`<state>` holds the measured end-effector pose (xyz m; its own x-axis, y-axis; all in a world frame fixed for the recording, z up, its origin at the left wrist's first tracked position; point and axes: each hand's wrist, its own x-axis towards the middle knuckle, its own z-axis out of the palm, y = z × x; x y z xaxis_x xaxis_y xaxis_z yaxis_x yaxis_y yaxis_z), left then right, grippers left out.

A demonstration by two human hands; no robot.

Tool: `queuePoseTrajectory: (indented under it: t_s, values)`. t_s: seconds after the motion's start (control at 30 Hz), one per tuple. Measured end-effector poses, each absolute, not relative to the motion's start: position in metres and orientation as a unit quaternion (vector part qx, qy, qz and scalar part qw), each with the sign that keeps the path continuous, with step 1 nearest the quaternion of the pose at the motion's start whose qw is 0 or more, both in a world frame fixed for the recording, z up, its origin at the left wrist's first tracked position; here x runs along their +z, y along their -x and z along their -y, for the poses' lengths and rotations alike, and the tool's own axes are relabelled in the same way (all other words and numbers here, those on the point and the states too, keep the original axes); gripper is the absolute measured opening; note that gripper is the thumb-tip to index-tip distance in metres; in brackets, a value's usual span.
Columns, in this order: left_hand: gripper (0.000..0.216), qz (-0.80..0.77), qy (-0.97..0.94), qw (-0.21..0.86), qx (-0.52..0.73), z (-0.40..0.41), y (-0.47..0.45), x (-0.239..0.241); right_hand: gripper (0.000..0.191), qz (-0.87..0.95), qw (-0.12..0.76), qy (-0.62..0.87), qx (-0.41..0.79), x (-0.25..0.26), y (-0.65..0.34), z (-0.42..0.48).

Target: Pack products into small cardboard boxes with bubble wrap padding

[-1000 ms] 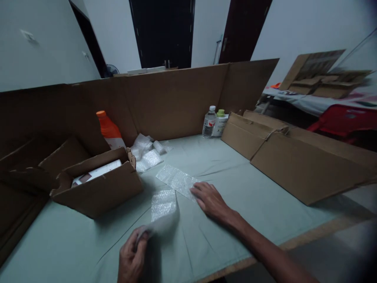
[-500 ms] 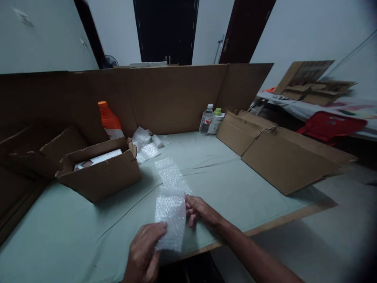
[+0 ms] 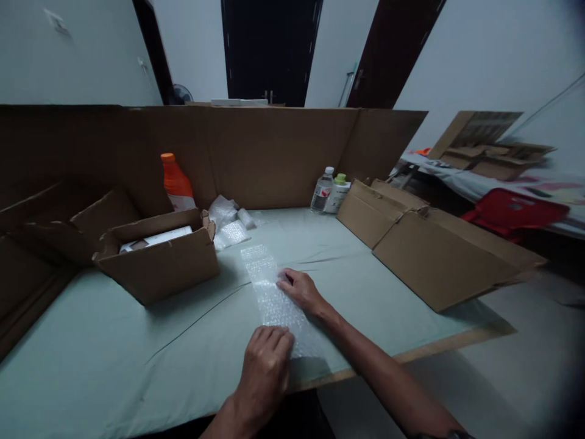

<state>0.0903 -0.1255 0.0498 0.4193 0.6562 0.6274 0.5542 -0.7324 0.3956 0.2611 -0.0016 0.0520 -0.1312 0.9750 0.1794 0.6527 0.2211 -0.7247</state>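
A long strip of clear bubble wrap (image 3: 276, 305) lies stretched out over the pale green cloth, running from the table's middle toward its near edge. My left hand (image 3: 267, 360) is at the strip's near left side, fingers curled down and closed on its edge; the fingertips are partly hidden. Farther up, on the right side of the strip, my right hand (image 3: 301, 289) pinches the bubble wrap's edge between thumb and fingers. Beyond the strip is a small heap of bubble-wrapped pieces (image 3: 231, 235).
An open cardboard box (image 3: 159, 271) holding a white box stands at left, with an orange bottle (image 3: 177, 183) behind it. A clear bottle (image 3: 322, 192) and a green-capped white bottle (image 3: 338, 195) stand by the cardboard screen (image 3: 278, 155). At right lies a folded carton (image 3: 439, 256).
The near part of the bubble wrap, held up before, now lies down along the strip. My right hand has moved farther away along it; my left hand has moved right.
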Motion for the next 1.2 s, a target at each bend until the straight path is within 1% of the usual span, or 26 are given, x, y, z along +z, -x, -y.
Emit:
queuePoseTrajectory:
  t_s: [0.03,0.13,0.17,0.2,0.3,0.4,0.43,0.5,0.57,0.63,0.77,0.83,0.87,0.93,1.0,1.03,1.1,1.13,1.2]
  values:
    - [0.042,-0.374,-0.841,0.076,0.382,0.122,-0.097,0.043,0.014,0.713,0.32,0.582,0.226,0.046,-0.264,-0.001]
    - [0.041,-0.408,-0.836,0.128,0.344,0.118,-0.107,0.018,0.043,0.714,0.317,0.599,0.176,0.034,-0.273,-0.004]
    - [0.041,-0.414,-0.831,0.147,0.341,0.117,-0.107,0.012,0.048,0.715,0.32,0.6,0.163,0.032,-0.277,-0.004]
    - [0.04,-0.422,-0.823,0.168,0.342,0.117,-0.105,0.009,0.048,0.716,0.325,0.598,0.152,0.032,-0.281,-0.002]
    - [0.034,-0.466,-0.77,0.265,0.345,0.111,-0.098,0.014,0.033,0.715,0.369,0.576,0.148,0.037,-0.298,0.006]
    - [0.027,-0.516,-0.708,0.375,0.303,0.09,-0.093,0.041,0.02,0.694,0.44,0.546,0.163,0.047,-0.315,0.021]
    - [0.026,-0.527,-0.706,0.382,0.28,0.079,-0.092,0.052,0.018,0.694,0.455,0.533,0.165,0.05,-0.318,0.028]
    - [0.024,-0.544,-0.727,0.351,0.23,0.056,-0.093,0.071,0.015,0.716,0.458,0.502,0.159,0.055,-0.32,0.04]
    - [0.021,-0.556,-0.751,0.307,0.182,0.034,-0.096,0.082,0.015,0.761,0.436,0.46,0.136,0.058,-0.317,0.05]
    - [0.018,-0.57,-0.756,0.284,0.154,0.016,-0.098,0.082,0.019,0.805,0.408,0.42,0.093,0.059,-0.311,0.057]
    - [0.018,-0.602,-0.744,0.259,0.126,-0.002,-0.099,0.067,0.027,0.824,0.395,0.405,-0.027,0.064,-0.301,0.064]
    - [0.018,-0.612,-0.74,0.248,0.125,-0.006,-0.098,0.059,0.029,0.838,0.368,0.401,-0.052,0.067,-0.299,0.065]
    - [0.018,-0.615,-0.74,0.242,0.127,-0.008,-0.097,0.057,0.03,0.857,0.33,0.393,-0.046,0.068,-0.298,0.064]
    - [0.02,-0.62,-0.737,0.23,0.136,-0.011,-0.097,0.053,0.038,0.899,0.224,0.376,-0.014,0.068,-0.296,0.059]
    - [0.027,-0.627,-0.734,0.215,0.151,-0.011,-0.095,0.052,0.046,0.92,0.131,0.368,0.018,0.063,-0.292,0.049]
    - [0.033,-0.628,-0.732,0.206,0.163,-0.01,-0.094,0.051,0.046,0.923,0.103,0.369,0.027,0.06,-0.29,0.043]
    - [0.044,-0.628,-0.731,0.183,0.193,-0.002,-0.088,0.049,0.039,0.927,0.075,0.367,0.03,0.053,-0.284,0.032]
    - [0.047,-0.628,-0.73,0.171,0.208,0.004,-0.084,0.048,0.034,0.929,0.066,0.362,0.025,0.05,-0.281,0.026]
    - [0.046,-0.613,-0.736,0.144,0.247,0.019,-0.075,0.043,0.026,0.935,0.052,0.349,0.005,0.045,-0.276,0.016]
